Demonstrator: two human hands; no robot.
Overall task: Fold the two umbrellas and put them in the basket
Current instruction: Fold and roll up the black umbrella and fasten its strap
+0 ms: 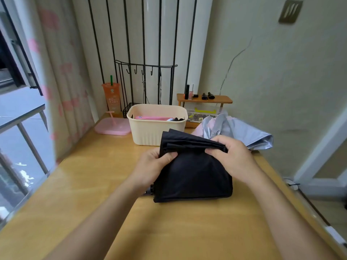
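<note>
A black umbrella (193, 175) lies collapsed on the wooden table (93, 184) in front of me, its cloth loose and partly pleated. My left hand (154, 164) pinches the cloth on the left side. My right hand (231, 156) grips the gathered folds on the right. A silver and pink umbrella (236, 130) lies unfolded behind my right hand, at the right of the table. The cream basket (155, 132) stands just beyond the black umbrella, with a pink item and something dark inside.
A pink tray (112, 126) lies left of the basket, an orange cup (111, 98) behind it. A small wooden shelf (204, 99) with cosmetics stands at the back right, over a clear box (201, 114). A curtain and window are at the left, a wall at the right.
</note>
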